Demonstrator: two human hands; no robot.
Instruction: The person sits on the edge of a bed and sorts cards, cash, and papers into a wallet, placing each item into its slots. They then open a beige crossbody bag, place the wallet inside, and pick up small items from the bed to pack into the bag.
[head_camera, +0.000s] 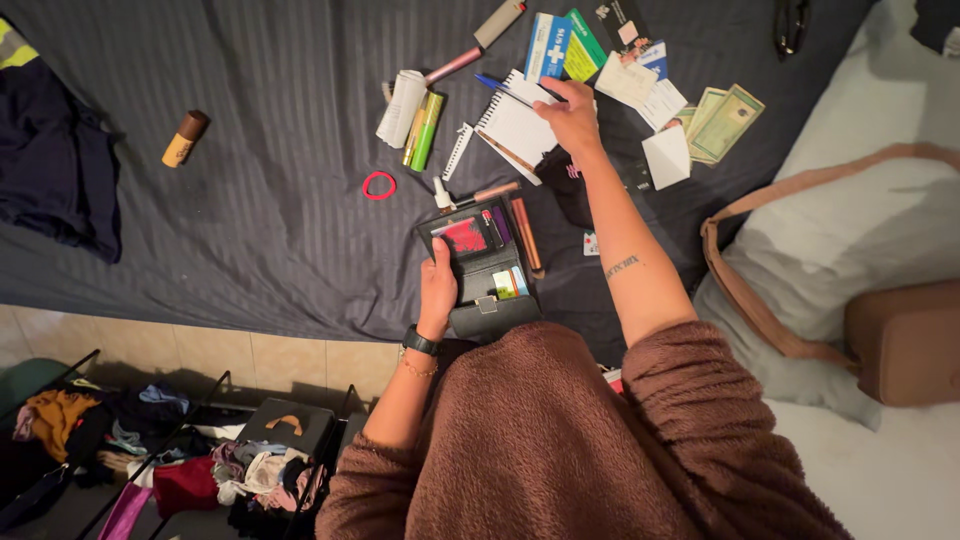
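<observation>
Head view: my left hand (437, 287) grips the open wallet (480, 262) at its nine o'clock edge. My right hand (573, 117) rests on the notebook (515, 122) at twelve o'clock, covering its corner; its fingers' hold is unclear. Banknotes (722, 120) lie at two o'clock.

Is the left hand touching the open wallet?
Touching. The head view shows the left hand gripping the left edge of the open wallet, thumb lying on its inner face, with no gap between them.
</observation>
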